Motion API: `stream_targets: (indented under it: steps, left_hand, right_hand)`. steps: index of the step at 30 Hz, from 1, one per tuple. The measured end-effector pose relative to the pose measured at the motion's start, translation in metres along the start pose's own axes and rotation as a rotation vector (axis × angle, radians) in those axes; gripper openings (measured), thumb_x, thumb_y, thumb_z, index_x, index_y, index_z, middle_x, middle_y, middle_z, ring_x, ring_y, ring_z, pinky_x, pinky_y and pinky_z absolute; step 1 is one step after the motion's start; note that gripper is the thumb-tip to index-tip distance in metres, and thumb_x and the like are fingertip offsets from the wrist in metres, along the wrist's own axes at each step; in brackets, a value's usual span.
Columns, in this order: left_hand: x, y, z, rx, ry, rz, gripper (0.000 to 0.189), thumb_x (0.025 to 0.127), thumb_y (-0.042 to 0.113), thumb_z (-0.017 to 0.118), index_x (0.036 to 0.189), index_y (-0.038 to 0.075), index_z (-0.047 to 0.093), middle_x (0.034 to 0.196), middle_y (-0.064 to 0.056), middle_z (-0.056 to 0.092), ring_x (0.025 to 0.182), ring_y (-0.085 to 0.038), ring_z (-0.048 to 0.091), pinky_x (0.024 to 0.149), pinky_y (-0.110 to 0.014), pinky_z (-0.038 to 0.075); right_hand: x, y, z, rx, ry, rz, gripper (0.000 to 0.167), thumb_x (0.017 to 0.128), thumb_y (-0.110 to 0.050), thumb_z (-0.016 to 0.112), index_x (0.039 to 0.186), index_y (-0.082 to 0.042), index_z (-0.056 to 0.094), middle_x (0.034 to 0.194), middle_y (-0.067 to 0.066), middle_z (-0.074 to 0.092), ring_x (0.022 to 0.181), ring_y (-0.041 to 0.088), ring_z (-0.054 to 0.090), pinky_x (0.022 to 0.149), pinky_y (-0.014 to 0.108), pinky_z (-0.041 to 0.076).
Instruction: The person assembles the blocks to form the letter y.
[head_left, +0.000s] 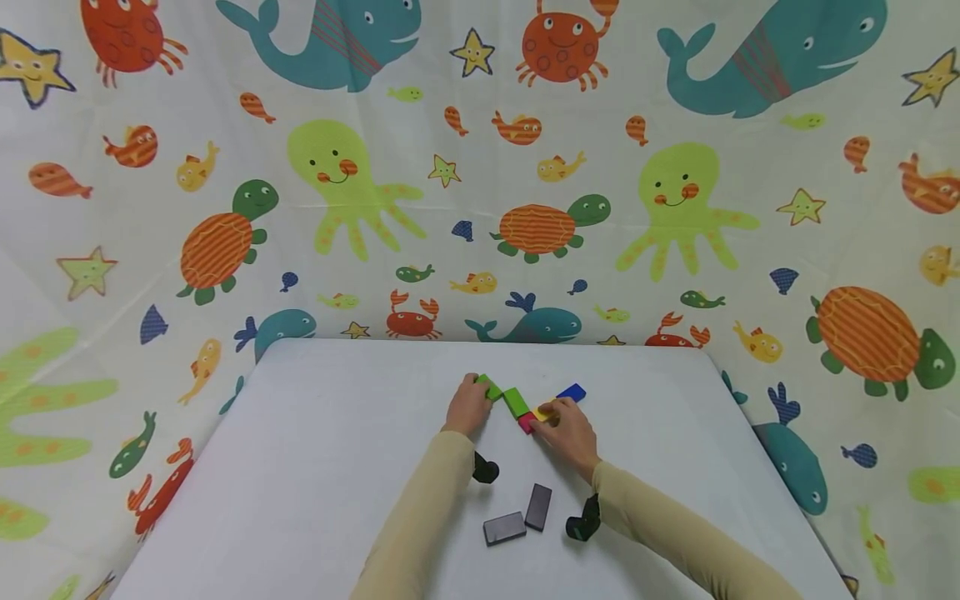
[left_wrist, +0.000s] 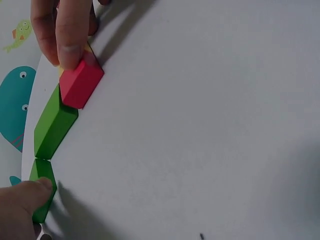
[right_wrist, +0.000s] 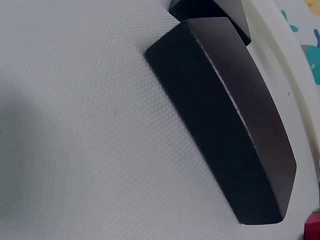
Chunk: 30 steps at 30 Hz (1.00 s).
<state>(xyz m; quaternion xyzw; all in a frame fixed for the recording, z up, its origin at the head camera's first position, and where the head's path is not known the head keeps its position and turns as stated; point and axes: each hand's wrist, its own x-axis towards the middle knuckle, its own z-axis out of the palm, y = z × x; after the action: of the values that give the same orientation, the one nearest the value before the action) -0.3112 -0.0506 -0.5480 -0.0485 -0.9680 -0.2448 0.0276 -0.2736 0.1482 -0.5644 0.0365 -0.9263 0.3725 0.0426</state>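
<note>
In the head view my left hand (head_left: 468, 406) holds a green block (head_left: 491, 388) at the left end of a bent row. The left wrist view shows the thumb on that block's side. A second green block (left_wrist: 56, 122) meets it at a corner, followed by a red block (left_wrist: 82, 85). My right hand (head_left: 572, 435) pinches a yellow block (head_left: 542, 413) beside the red one, its fingertips right at their shared edge and hiding part of both. A blue block (head_left: 573, 392) lies just past the right fingers. The right wrist view does not show the hand.
Two dark grey blocks, one upright in view (head_left: 538, 507) and one lying crosswise (head_left: 505, 528), lie on the white table (head_left: 300, 467) nearer the person. Black wrist cameras (head_left: 486, 468) hang beside both sleeves. A sea-animal patterned cloth (head_left: 480, 167) stands behind the table's far edge.
</note>
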Motion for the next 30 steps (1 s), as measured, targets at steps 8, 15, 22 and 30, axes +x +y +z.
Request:
stream_targets:
  steps: [8,15,22,30]
  left_hand:
    - [-0.003,0.005,-0.002,0.011,-0.001,-0.008,0.028,0.092,0.008,0.067,0.118,-0.002,0.067,0.134,-0.022,0.051,0.119,-0.033,0.055,0.1,-0.042,0.046]
    - [0.0,0.003,0.003,-0.025,0.02,-0.023,0.027,0.093,0.005,0.065,0.119,-0.004,0.066,0.135,-0.023,0.05,0.12,-0.033,0.054,0.099,-0.043,0.046]
    - [0.006,0.0,0.005,-0.05,0.048,-0.021,0.02,0.092,0.003,0.064,0.111,-0.003,0.068,0.135,-0.024,0.051,0.12,-0.035,0.054,0.097,-0.044,0.047]
    - [0.01,0.002,0.005,-0.059,0.011,-0.005,0.022,0.093,0.002,0.062,0.114,-0.004,0.066,0.139,-0.024,0.049,0.127,-0.036,0.049,0.104,-0.045,0.041]
  right_hand:
    - [-0.001,-0.001,0.001,-0.001,-0.003,0.01,0.03,0.084,-0.028,0.078,0.105,-0.008,0.071,0.105,0.005,0.058,0.09,0.019,0.059,0.082,0.037,0.05]
    - [-0.001,-0.001,0.001,-0.005,-0.005,0.004,0.029,0.084,-0.028,0.078,0.105,-0.009,0.072,0.104,0.005,0.058,0.089,0.019,0.058,0.082,0.037,0.05]
    - [0.0,0.0,0.001,-0.011,-0.002,-0.005,0.029,0.084,-0.029,0.078,0.105,-0.01,0.071,0.103,0.004,0.058,0.089,0.018,0.058,0.081,0.036,0.05]
    - [0.001,0.001,0.0,-0.004,-0.007,0.007,0.028,0.084,-0.029,0.078,0.104,-0.01,0.071,0.102,0.003,0.058,0.089,0.018,0.058,0.082,0.036,0.05]
